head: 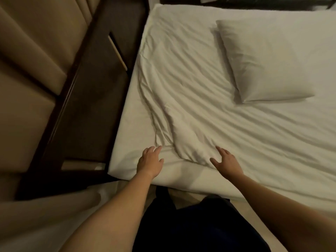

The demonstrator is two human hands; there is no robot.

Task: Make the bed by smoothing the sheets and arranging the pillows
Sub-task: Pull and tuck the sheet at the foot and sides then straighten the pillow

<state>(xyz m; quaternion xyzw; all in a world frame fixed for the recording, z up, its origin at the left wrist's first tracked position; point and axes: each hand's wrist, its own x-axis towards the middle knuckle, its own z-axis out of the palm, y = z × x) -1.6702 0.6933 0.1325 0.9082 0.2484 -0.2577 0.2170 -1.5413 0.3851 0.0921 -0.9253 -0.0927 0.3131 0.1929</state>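
Hands: two bare hands reach over the near corner of the bed, both palm-down with fingers spread and gripping nothing.
Left hand (150,161): lies flat near the mattress corner, fingertips at the foot of a bunched fold; whether the palm presses the cloth or just grazes it cannot be told.
Right hand (226,161): sits just right of the same fold, thumb splayed toward it, fingers apart and pointing up the bed.
Sheet (190,91): one white sheet covers the mattress; long creases run diagonally from the upper left down to the right, and a thick rumpled ridge gathers between the two hands.
Fold count: one large bunched ridge, with many shallower wrinkles fanning out beside it.
Pillow (263,62): one white pillow, lying flat and skewed on the far right part of the bed, well apart from both hands.
Bed frame (94,99): one dark wooden frame runs along the left side of the mattress.
Headboard panels (32,57): several tan padded panels stand beyond the frame at far left.
Loose cloth (54,211): one pale piece hangs off the near left corner, below the left forearm.
Person: dark clothing shows at the bottom centre, between the two forearms.
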